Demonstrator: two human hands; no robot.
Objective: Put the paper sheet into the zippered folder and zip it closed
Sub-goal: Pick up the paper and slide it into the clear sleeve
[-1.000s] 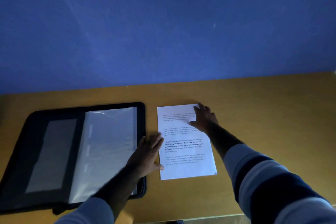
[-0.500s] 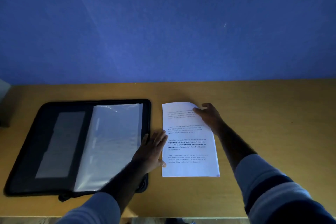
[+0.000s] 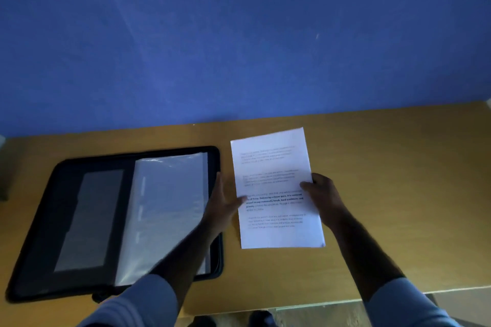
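White printed paper sheet [image 3: 276,188], rectangular and thin, held just right of the black zippered folder [image 3: 111,223], apparently lifted off the yellow-brown wooden table [image 3: 385,167] at its far end. Pinched at the right edge by the right hand [image 3: 325,195], thumb on top and fingers underneath, closed on the paper. Touched at the left edge by the left hand [image 3: 225,207], fingers spread fairly wide and mostly flat, thumb tip on the printed face; reaching across the folder's near right corner.

Folder lying open and flat, a translucent plastic sleeve [image 3: 164,215] covering its right half, a grey pocket panel [image 3: 90,218] on the left half. Zip fully undone; puller not made out.

Judged step: carrying the sheet over for insertion. Likely trouble from here: a floppy page, gripped on one edge only, sagging and catching on the raised zip rim; a corner folding against the sleeve mouth; an edge left poking out and getting bitten by the zip teeth. Sleeve opening hard to locate under glare.
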